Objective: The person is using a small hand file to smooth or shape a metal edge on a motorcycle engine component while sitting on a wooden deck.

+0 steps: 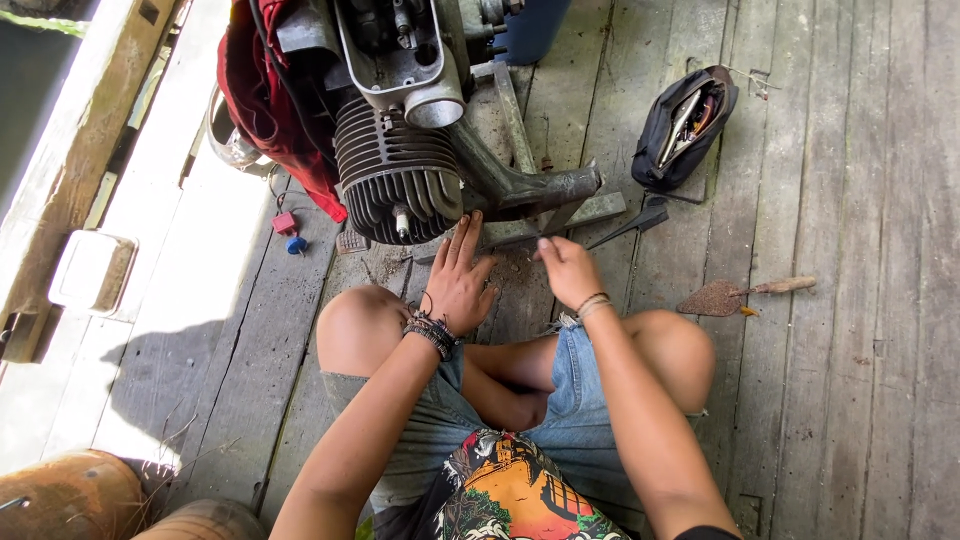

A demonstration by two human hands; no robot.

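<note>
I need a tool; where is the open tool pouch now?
In the head view, the tool pouch lies on the wooden floor, upper right, beyond the right hand.

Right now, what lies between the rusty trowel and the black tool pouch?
In the head view, only bare wooden floorboards lie between the rusty trowel and the black tool pouch.

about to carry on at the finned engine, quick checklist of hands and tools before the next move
1. Left hand free, fingers spread below the finned cylinder: ok.
2. Right hand contents: cannot tell, fingers pinched together.
3. Tool pouch open with tools showing: ok.
4. Rusty trowel lying apart from both hands: ok.
5. Red cloth draped against the engine: not ok.
</note>
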